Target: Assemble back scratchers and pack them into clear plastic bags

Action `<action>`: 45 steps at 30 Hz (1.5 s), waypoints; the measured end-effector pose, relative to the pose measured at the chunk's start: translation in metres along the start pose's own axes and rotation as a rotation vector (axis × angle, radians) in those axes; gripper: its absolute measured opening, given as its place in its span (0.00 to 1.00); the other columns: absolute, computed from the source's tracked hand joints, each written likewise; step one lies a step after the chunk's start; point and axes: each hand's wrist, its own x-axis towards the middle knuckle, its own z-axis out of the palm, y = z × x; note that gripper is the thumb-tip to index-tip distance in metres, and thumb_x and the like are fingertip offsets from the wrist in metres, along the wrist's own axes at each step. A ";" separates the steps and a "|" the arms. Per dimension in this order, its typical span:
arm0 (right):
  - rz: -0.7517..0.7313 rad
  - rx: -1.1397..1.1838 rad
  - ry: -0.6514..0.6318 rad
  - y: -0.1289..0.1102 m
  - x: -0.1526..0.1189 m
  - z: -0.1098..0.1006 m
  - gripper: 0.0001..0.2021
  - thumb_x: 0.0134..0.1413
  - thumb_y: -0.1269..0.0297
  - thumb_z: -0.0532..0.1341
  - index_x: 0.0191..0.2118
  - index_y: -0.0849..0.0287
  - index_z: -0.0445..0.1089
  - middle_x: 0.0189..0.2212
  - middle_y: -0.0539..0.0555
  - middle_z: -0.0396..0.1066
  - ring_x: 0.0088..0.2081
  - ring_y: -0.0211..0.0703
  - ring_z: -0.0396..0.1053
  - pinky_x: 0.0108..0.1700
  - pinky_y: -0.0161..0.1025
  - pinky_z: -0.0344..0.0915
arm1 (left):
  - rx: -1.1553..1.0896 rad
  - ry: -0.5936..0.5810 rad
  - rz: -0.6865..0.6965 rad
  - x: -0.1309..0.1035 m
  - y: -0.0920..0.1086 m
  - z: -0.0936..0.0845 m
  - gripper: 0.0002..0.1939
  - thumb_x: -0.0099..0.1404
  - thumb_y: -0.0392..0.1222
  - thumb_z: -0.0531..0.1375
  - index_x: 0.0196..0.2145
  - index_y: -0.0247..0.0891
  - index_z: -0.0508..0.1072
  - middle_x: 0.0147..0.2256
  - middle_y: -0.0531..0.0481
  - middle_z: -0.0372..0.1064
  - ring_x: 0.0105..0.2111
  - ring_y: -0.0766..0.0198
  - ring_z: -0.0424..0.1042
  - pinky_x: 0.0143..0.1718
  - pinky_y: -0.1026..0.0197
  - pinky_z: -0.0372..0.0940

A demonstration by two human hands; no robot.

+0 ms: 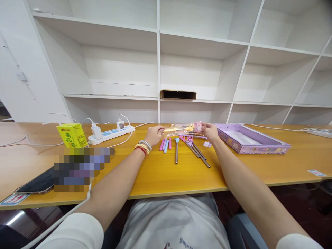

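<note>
A clear plastic packet (pixel 178 130) is stretched between my hands just above the desk, with a yellow claw-headed back scratcher (pixel 190 127) inside and a pink label at its right end. My left hand (pixel 155 135) pinches the packet's left end. Closed on the labelled end is my right hand (pixel 209 132). Below lie several pink and blue handles (pixel 166 145). Beside them is a blue-clawed metal rod (pixel 176 152), and farther right several metal rods (pixel 201 154), some with pink or purple claws. A small printed card (pixel 207 144) rests near my right wrist.
A purple open box (pixel 264 148) stands right of my right hand. To the left are a yellow drink carton (pixel 72 135), a power strip (pixel 111 134) with cables and a phone (pixel 36 181). White shelves rise behind, holding a cardboard box (pixel 178 95).
</note>
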 end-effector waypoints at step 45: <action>-0.039 -0.255 0.011 0.002 -0.001 0.004 0.11 0.30 0.66 0.61 0.28 0.61 0.69 0.24 0.50 0.69 0.24 0.39 0.66 0.20 0.34 0.63 | -0.026 -0.041 -0.001 -0.003 0.009 -0.001 0.16 0.63 0.39 0.50 0.39 0.37 0.76 0.35 0.49 0.76 0.35 0.62 0.74 0.42 0.62 0.66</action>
